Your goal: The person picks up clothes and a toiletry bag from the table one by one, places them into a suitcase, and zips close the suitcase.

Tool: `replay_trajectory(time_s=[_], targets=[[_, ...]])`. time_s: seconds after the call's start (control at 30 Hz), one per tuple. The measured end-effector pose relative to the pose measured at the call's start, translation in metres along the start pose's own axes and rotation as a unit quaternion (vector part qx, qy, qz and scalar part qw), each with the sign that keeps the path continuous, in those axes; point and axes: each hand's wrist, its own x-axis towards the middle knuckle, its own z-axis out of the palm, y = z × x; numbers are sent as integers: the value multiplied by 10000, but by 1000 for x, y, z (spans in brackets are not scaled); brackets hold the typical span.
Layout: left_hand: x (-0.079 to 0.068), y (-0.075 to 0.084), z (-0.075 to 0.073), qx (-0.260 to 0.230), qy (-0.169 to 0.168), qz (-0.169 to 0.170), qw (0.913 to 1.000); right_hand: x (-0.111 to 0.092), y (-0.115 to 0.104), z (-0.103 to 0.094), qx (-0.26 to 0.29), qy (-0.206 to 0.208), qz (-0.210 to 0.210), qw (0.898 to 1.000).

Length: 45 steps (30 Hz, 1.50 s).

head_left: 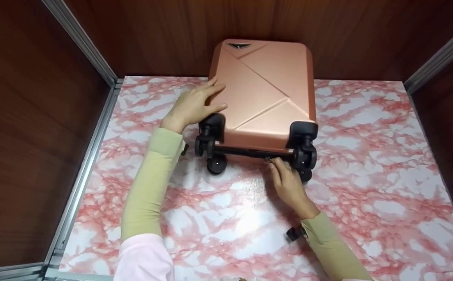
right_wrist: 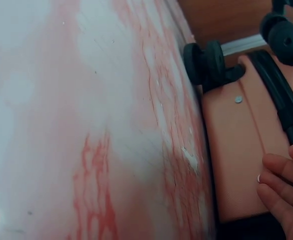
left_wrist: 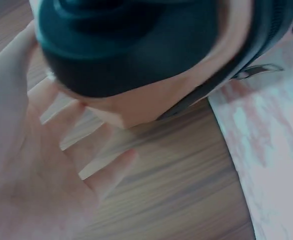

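A rose-gold hard-shell suitcase [head_left: 261,86] lies flat, its black wheels [head_left: 303,156] facing me. My left hand [head_left: 193,103] rests on its left edge, fingers spread, above a wheel housing [head_left: 214,121]. The left wrist view shows that palm beside the shell, along with a metal zipper pull [left_wrist: 260,71] on the suitcase's side. At the wheel end, my right hand [head_left: 290,187] pinches a small metal zipper pull [head_left: 268,159] on the black zipper band [head_left: 246,152], close to the right wheels. In the right wrist view its other fingers [right_wrist: 281,192] lie against the lower shell.
The suitcase is on a table with a red-and-white marbled top [head_left: 218,222]. Dark wood panels [head_left: 160,35] in metal framing [head_left: 86,43] stand at the back and both sides, and the suitcase's far end is close to the back panel.
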Motion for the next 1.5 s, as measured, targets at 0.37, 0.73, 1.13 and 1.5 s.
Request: replay_trajectory(time_s=[0.37, 0.73, 1.13, 1.5], targets=[[-21, 6, 24, -391, 741, 138, 9964, -2, 17, -12, 348, 282, 129, 9989], [-44, 30, 37, 339, 1471, 908, 9844, 5, 49, -38, 393, 559, 327, 9971], [-57, 56, 57, 947, 1500, 1525, 9723, 36, 79, -72, -339, 604, 518, 9963], [-49, 73, 68, 984, 1237, 2261, 9612, 65, 104, -89, -482, 571, 524, 9958]])
